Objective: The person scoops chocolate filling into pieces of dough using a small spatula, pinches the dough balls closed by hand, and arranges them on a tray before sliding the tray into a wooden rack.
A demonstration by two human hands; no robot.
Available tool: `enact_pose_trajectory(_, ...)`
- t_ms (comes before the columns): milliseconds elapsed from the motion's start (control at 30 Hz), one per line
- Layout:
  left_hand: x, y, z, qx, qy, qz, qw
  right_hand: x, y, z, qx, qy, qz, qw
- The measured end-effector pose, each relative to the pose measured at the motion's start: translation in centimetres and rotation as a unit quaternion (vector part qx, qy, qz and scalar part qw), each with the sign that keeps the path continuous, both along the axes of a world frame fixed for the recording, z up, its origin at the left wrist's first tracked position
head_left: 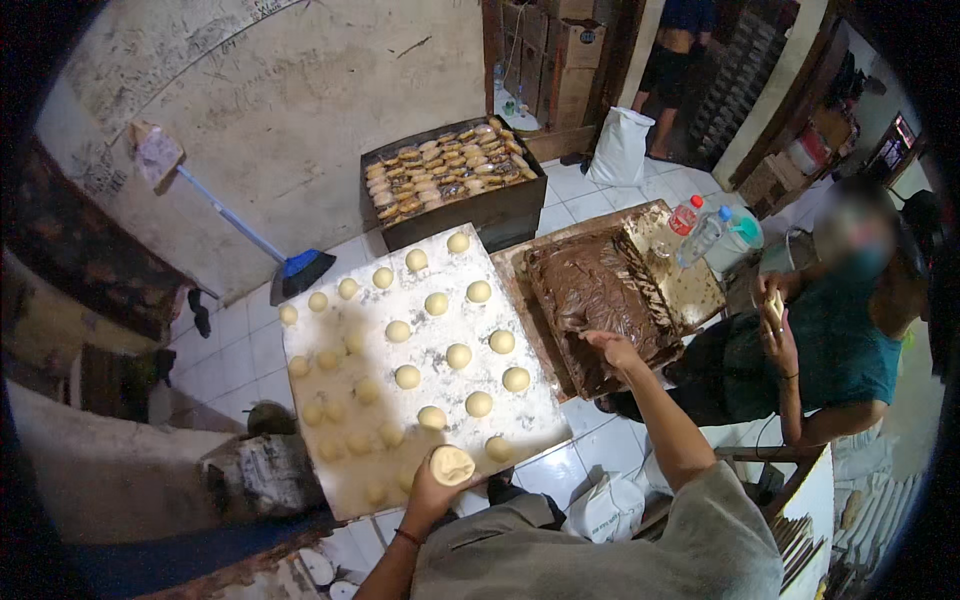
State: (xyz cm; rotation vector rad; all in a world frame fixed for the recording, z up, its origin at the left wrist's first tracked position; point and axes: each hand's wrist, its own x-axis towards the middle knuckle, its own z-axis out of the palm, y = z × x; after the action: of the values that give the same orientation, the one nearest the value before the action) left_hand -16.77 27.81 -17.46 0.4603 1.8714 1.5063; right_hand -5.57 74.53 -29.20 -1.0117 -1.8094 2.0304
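My left hand (428, 497) is closed around a flattened round of pale dough (452, 465), held over the near edge of a floured board (530, 400). Rows of dough balls (458, 356) rest on that board; those on its left side lie in shadow. My right hand (614, 352) reaches to a tray of thick brown paste (590, 285), its fingers stretched out at the paste's near part. Whether any paste sits on those fingertips is too small to tell. The paste has a smooth top and a ridged, scooped right side.
Beyond the board stands a dark box of filled, browned buns (450, 170). Bottles (705, 237) and a lidded tub (738, 235) stand past the paste. At the right, a co-worker (830, 340) holds a piece of dough. A blue broom (300, 270) leans on the left wall.
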Motion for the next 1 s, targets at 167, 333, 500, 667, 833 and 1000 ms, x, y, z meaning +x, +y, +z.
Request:
enact_pose_trajectory(167,-2.9,9.2,2.2,0.023,0.021,-0.043,0.999,0.2,-0.8,7.4,-0.181,-0.109,-0.087,0.974)
enact_pose_trajectory(333,-6.2,21.5,-0.4,0.033,0.079,-0.186,0.979,4.1,-0.4,14.2,-0.231,-0.024,-0.112,0.966)
enact_pose_trajectory(500,-4.7,29.6,-0.1,0.106,0.091,-0.291,0.946,8.6,0.3,19.7,-0.180,-0.018,-0.088,0.980)
enact_pose_trajectory(667,-2.9,29.9,6.8,0.093,0.016,-0.414,0.906,10.0,-1.1,24.8,-0.112,-0.061,-0.022,0.992)
enact_pose_trajectory(833,-2.6,27.6,9.4,0.117,-0.160,-0.486,0.851,10.7,-4.0,25.6,0.433,0.018,0.088,0.897)
enact_pose_trajectory(1000,-2.7,25.1,9.6,0.144,-0.207,-0.509,0.823,12.2,-7.2,27.2,0.605,-0.010,0.202,0.770)
